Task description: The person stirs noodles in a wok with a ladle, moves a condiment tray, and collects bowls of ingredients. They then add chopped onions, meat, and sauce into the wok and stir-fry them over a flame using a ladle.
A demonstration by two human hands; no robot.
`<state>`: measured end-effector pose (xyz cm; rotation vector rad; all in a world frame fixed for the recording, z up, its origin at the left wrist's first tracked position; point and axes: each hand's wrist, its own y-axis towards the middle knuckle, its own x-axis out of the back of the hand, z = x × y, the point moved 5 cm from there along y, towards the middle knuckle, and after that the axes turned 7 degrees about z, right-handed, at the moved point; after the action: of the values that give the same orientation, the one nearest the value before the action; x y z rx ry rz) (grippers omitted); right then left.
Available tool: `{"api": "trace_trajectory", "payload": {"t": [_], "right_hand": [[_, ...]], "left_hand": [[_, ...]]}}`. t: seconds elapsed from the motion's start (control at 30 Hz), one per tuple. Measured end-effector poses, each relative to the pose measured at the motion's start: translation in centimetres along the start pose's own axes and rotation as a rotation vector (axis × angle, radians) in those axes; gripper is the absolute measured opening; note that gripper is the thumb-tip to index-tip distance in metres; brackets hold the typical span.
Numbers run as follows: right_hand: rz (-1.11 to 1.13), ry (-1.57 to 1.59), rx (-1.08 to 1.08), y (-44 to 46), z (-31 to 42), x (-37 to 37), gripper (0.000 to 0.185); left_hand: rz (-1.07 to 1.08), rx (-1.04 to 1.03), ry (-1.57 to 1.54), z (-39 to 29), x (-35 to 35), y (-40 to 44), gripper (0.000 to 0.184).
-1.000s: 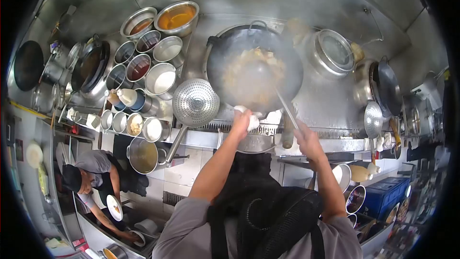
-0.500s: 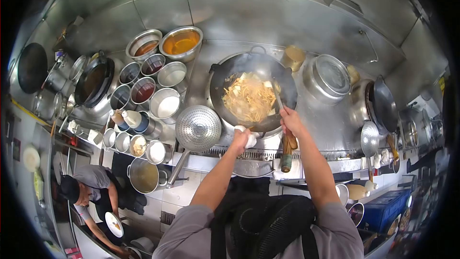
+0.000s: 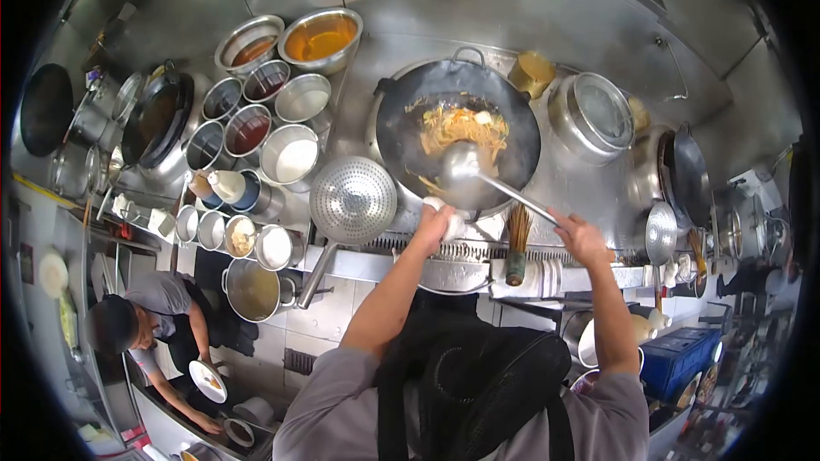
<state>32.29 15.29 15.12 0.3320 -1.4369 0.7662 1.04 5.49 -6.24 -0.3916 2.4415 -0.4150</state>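
Note:
A dark wok (image 3: 400, 128) sits over the burner with steam rising from it. Stir-fried noodles (image 3: 468, 126) with pale chunks and bits of vegetable lie toward its far side. My left hand (image 3: 433, 229) is closed around a folded white cloth (image 3: 453, 225) at the wok's near edge; whatever part of the wok lies under the cloth is hidden. In my right hand (image 3: 584, 241) is the long handle of a steel ladle (image 3: 463, 160), its bowl inside the wok at the near side of the noodles. The ladle's bowl is slightly blurred.
A perforated strainer (image 3: 352, 201) lies left of the wok. Farther left stand steel bowls of liquid (image 3: 321, 36) and several seasoning tins (image 3: 290, 155). A bamboo brush (image 3: 518, 235) rests at the near right, a lidded pot (image 3: 589, 119) beyond. A co-worker (image 3: 158, 307) holds a plate at lower left.
My right hand has moved right and toward me, drawing the ladle back. The noodles now form a smaller heap toward the wok's far side. My left hand stays on the cloth.

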Motion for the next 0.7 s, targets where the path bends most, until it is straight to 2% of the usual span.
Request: {"api": "trace_trajectory", "payload": {"t": [0.03,0.13,0.3,0.37,0.43,0.47,0.53,0.6,0.67,0.7], "right_hand": [[-0.022,-0.166,-0.067,-1.0,-0.2,1.3,0.049],[-0.116,-0.279,-0.057,-3.8,0.7,6.1,0.045],[-0.03,-0.228,-0.156,-8.4,4.9,15.2,0.047],[-0.012,-0.201,-0.166,-9.5,5.5,15.8,0.048],[0.098,0.003,-0.128,-9.7,5.5,14.8,0.047],[0.121,0.04,-0.179,-9.0,5.4,13.5,0.047],[0.098,0.023,-0.163,-6.6,4.3,9.2,0.047],[-0.027,0.201,-0.161,-3.8,2.4,3.7,0.045],[-0.122,0.474,-0.155,-0.9,0.4,-2.7,0.043],[-0.098,0.575,-0.259,-0.3,1.2,-3.6,0.044]], "left_hand": [[-0.007,-0.005,-0.018,-0.5,-0.4,-0.4,0.043],[0.001,0.017,-0.041,-0.8,-0.7,-0.6,0.049],[0.016,-0.056,-0.027,0.4,0.1,0.0,0.044],[-0.003,-0.037,-0.041,0.1,-0.1,-0.1,0.045],[-0.01,-0.04,-0.081,0.2,-0.3,-0.1,0.044],[-0.02,-0.047,-0.115,0.1,-0.3,-0.2,0.043],[-0.022,-0.037,-0.089,0.3,-0.1,0.1,0.042],[-0.027,-0.032,-0.063,0.1,0.1,0.1,0.041],[-0.019,-0.011,-0.038,-0.3,-0.1,-0.4,0.054],[-0.031,-0.009,-0.024,-0.8,-0.3,-0.8,0.054]]}}
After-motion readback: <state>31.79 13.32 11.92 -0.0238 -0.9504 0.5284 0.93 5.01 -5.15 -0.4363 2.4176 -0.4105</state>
